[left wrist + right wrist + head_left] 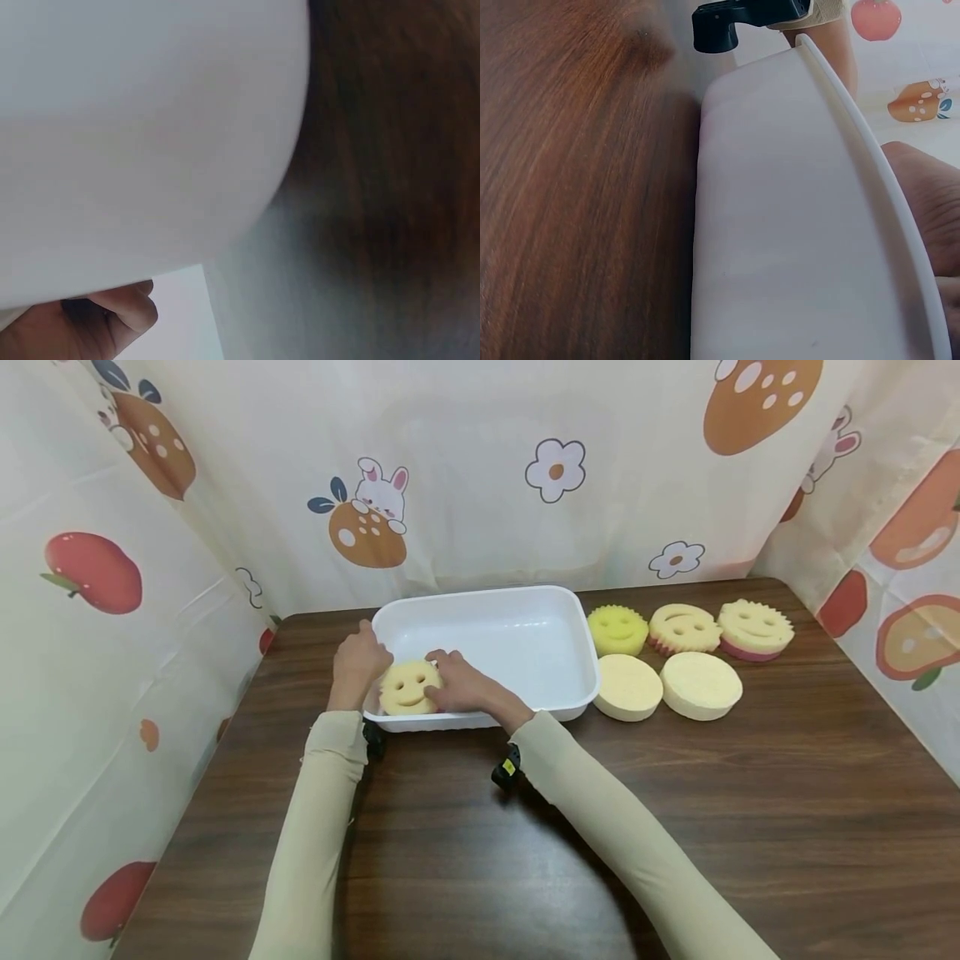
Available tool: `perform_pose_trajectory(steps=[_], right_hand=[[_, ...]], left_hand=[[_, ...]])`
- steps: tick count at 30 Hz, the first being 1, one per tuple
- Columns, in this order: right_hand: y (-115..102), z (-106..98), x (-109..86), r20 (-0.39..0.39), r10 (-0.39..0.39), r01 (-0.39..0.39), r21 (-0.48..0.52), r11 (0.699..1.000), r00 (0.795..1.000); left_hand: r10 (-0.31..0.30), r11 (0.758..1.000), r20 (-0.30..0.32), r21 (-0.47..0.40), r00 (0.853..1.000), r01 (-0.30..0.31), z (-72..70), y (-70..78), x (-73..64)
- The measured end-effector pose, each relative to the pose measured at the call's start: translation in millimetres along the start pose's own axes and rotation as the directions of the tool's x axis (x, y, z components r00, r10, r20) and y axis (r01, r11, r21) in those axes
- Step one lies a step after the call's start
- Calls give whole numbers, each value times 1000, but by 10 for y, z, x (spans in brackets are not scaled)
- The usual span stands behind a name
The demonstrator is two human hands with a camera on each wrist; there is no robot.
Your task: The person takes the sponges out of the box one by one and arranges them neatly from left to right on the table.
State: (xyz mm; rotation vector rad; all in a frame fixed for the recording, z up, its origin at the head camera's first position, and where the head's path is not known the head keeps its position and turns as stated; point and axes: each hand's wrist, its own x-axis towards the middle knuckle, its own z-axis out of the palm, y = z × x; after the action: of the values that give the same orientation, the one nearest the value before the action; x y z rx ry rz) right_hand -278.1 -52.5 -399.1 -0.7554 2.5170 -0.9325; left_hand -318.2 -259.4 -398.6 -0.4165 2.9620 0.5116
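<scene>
A white rectangular tray (517,660) stands at the back of the brown table. My left hand (358,667) grips its left rim; in the left wrist view that hand (97,322) shows curled fingers against the tray wall (165,157). Inside the tray's front left corner is a pale yellow smiley-face sponge (407,692) with a pinkish underside. My right hand (465,685) holds this sponge by its right side, thumb in front. The right wrist view mostly shows the tray's outer wall (780,210), and the sponge is hidden there.
Right of the tray sit a bright yellow smiley sponge (617,631), two paler smiley sponges with reddish undersides (684,630), and two plain round cream sponges (701,685). A fruit-patterned curtain (480,527) borders the table (450,827) at the back and sides.
</scene>
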Motion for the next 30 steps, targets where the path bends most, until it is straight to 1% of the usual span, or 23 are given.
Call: perform_pose_trajectory(steps=[4, 7, 12, 17, 21, 23, 30], right_hand=[[-5, -35, -21, -10, 0, 0, 3, 1000, 1000], [0, -50, -39, -8, 5, -5, 7, 1000, 1000], [33, -53, -53, -13, 8, -8, -14, 1000, 1000], [49, -72, -75, -35, 4, -5, -27, 1000, 999], [44, -97, -95, -55, -23, 23, -6, 1000, 998], [40, -106, -107, -65, -33, 33, 5, 999, 997], [24, -135, -147, -99, -29, 32, 33, 999, 995]], left_hand=[[5, 1000, 3, 5, 1000, -5, 3, 11, 17], [-1, 1000, 18, 11, 1000, 1, 11, 20, 12], [-20, 1000, 27, 14, 999, 19, 24, 21, -12], [-14, 1000, 24, 15, 1000, 13, 37, 15, -11], [-6, 1000, 11, 16, 1000, 6, 37, -1, -5], [7, 1000, -1, 21, 1000, -7, 33, -12, -4], [48, 998, -44, 34, 998, -46, 8, -33, -2]])
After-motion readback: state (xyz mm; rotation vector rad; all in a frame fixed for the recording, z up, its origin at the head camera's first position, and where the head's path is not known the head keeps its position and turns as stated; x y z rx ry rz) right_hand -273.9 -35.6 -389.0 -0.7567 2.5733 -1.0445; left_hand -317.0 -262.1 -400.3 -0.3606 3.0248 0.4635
